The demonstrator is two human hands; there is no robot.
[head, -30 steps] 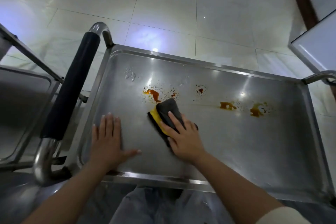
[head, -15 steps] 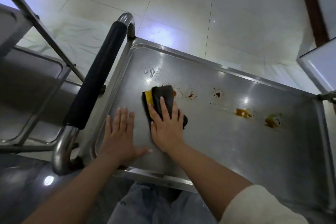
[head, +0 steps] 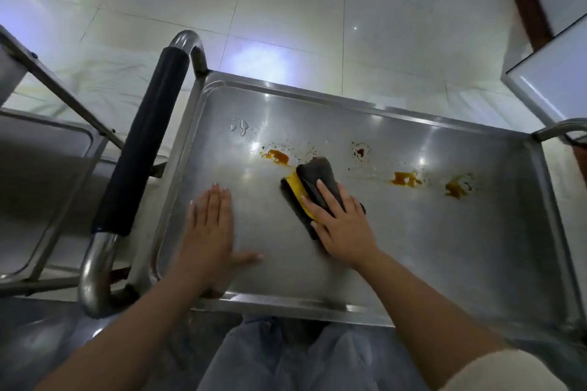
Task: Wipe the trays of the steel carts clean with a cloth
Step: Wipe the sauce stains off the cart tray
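The steel cart's top tray (head: 413,263) fills the middle of the view. My right hand (head: 343,219) presses a folded dark grey and yellow cloth (head: 313,181) flat on the tray with straight fingers, just right of an orange-brown stain (head: 277,156). Further stains lie to the right: a small dark red spot (head: 360,152) and two orange patches (head: 406,179) (head: 457,188). Water drops (head: 242,127) sit near the far left corner. My left hand (head: 211,225) rests flat on the tray, fingers straight, thumb spread.
The cart's handle with a black grip (head: 143,149) runs along the tray's left side. A second steel cart (head: 44,174) stands further left. A white surface's corner (head: 552,79) reaches in at the right, above a steel rail (head: 559,128). Pale tiled floor lies beyond.
My right hand has slid the cloth back to the right, uncovering the left orange stain it covered half a second ago. My left hand stays flat on the tray.
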